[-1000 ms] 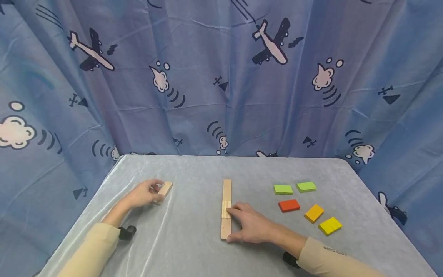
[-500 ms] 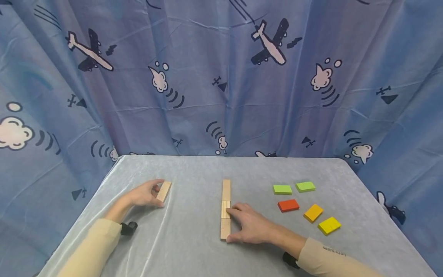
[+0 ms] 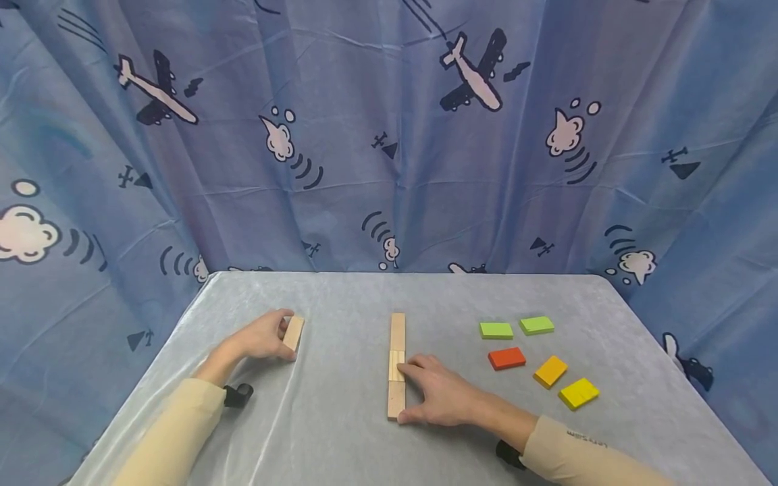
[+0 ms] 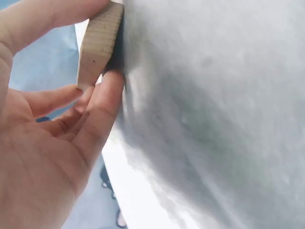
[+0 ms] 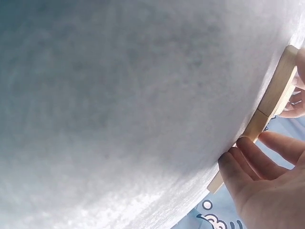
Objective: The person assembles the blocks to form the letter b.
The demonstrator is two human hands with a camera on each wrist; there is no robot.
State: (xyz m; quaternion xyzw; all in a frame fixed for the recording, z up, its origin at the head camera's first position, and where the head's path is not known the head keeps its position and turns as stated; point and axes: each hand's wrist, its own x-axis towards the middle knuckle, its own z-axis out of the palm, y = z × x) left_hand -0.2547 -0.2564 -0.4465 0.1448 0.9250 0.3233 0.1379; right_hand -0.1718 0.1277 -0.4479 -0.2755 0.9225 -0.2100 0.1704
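The right sleeve [image 3: 589, 453] is cut off by the lower edge. The right hand [image 3: 446, 395], thumb and fingers spread, touches a row of wooden blocks [image 3: 398, 333] just at its left; in the wrist view, fingers hide part of this row. Farther left, the left hand [image 3: 263, 335] pinches a single wooden block [image 3: 294, 333], one end partly covered by the thumb. Behind both hands hangs an airplane-patterned curtain [image 3: 340, 202].
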